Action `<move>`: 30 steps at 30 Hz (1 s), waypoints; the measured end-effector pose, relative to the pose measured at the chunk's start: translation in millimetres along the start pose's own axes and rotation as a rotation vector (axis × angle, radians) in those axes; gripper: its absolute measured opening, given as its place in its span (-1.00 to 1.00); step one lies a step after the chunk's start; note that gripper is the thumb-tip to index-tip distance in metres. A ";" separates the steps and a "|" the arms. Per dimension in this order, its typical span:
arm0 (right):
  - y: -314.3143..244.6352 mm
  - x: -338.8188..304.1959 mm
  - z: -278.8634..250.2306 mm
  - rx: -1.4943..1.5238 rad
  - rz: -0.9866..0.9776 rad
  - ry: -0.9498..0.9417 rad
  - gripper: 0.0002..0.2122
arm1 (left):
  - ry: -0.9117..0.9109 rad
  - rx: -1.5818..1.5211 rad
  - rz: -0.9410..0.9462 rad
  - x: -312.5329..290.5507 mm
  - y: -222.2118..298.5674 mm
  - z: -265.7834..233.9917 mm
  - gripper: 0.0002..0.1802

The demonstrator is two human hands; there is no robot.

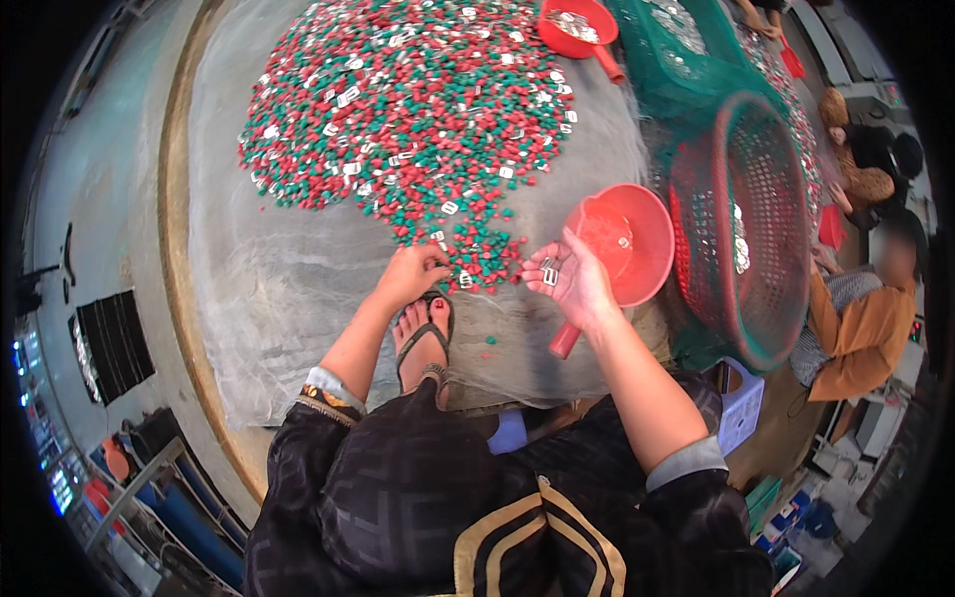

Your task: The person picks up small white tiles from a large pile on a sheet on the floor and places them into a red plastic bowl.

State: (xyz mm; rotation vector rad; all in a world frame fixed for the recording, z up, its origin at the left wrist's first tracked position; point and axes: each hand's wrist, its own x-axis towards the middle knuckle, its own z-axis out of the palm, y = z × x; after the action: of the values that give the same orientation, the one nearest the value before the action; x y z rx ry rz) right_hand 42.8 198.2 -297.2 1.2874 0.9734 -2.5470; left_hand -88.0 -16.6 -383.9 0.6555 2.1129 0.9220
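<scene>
A big heap of small red and green pieces (398,109), mixed with pale slider buckles, spreads over a grey sheet and narrows toward me. At its near tip my left hand (414,276) is closed, fingertips together; whatever they pinch is too small to make out. One buckle (465,280) lies just right of these fingers. Palm up, my right hand (579,284) carries a few slider buckles (549,273) on its fingers. Partly behind that hand stands a red dipper (652,234) with a handle; a small pale piece (625,243) shows inside it.
Right of the dipper, a large red basket (724,199) draped in green netting holds pale pieces. Another red dipper (572,45) with buckles sits at the far right of the heap. People (860,318) sit along the right side. My sandalled foot (423,343) is beside the heap's tip.
</scene>
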 end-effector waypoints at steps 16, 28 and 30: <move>-63.2 -16.3 -47.1 0.000 -0.412 0.461 -0.65 | -0.021 -0.521 -0.225 2.5 -19.3 -6.1 -0.69; -74.5 -37.5 -53.9 0.110 -0.426 0.403 -0.67 | -0.354 -1.160 -0.104 14.2 43.1 -14.5 -0.55; -80.1 -44.4 -47.6 0.139 -0.472 0.422 -0.67 | -0.359 -1.006 -0.105 14.5 57.9 -18.4 -0.46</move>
State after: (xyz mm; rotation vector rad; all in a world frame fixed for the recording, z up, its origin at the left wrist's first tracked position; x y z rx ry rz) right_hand 72.4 282.0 -244.7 1.8852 1.3345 -2.7729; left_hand -102.0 21.3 -336.3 0.1512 1.1267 1.4871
